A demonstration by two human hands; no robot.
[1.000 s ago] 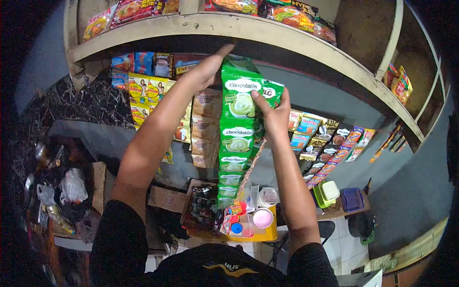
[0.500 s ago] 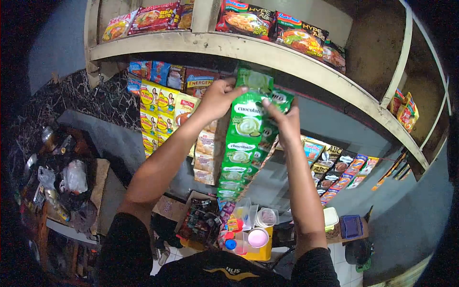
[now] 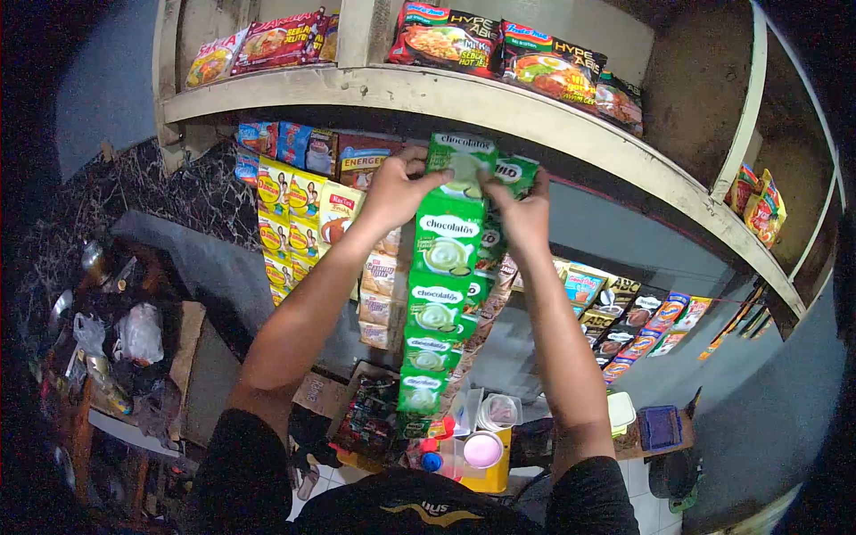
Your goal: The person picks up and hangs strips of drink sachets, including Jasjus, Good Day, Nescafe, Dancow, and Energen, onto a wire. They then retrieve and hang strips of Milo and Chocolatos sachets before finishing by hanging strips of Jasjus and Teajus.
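The Chocolatos strip (image 3: pixel 434 294) hangs just below the shelf (image 3: pixel 428 86), near its middle. The person's left hand (image 3: pixel 399 192) pinches the strip's left edge by the top sachet; the right hand (image 3: pixel 522 214) seems to pinch a second green strip (image 3: pixel 515 169) alongside, though whether it also grips the first cannot be told. Good handling here would mean light, level support at both edges, without tugging the seams between sachets. "Chocolatos" reads clearly down the front; the second strip's label, partly covered, ends in "LO". On the shelf, noodle packs (image 3: pixel 446 37) read "Hype Abis"; below its left half, a packet (image 3: pixel 367 159) says "Energen"; lower, under its right half, sachets (image 3: pixel 615 290) show "ABC".
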